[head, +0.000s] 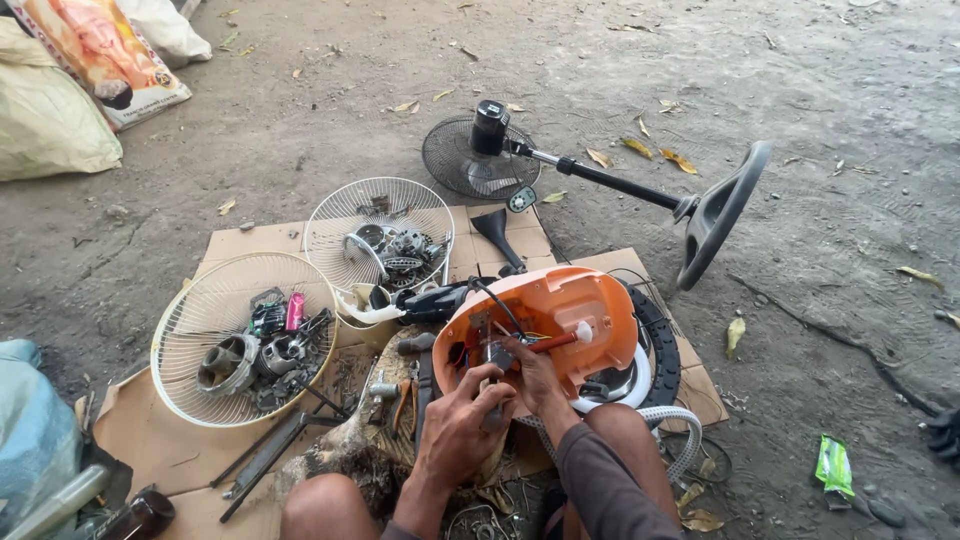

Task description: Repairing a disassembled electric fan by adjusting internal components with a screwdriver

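Two hands work inside the opened orange casing [545, 320] propped on cardboard [250, 240] over dirt: left hand [462, 432] closed round a screwdriver [493, 400], right hand [530, 372] pinching an inner part, while stripped motor pieces already fill two fan grilles [200, 310], reassembly outstanding.

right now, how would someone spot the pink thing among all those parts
Start at the brown cardboard sheet on the dirt, then find the nearer of two white wire fan guards, lying like a bowl at its left. The small pink part sits inside near its right rim, the only bright pink among grey metal pieces.
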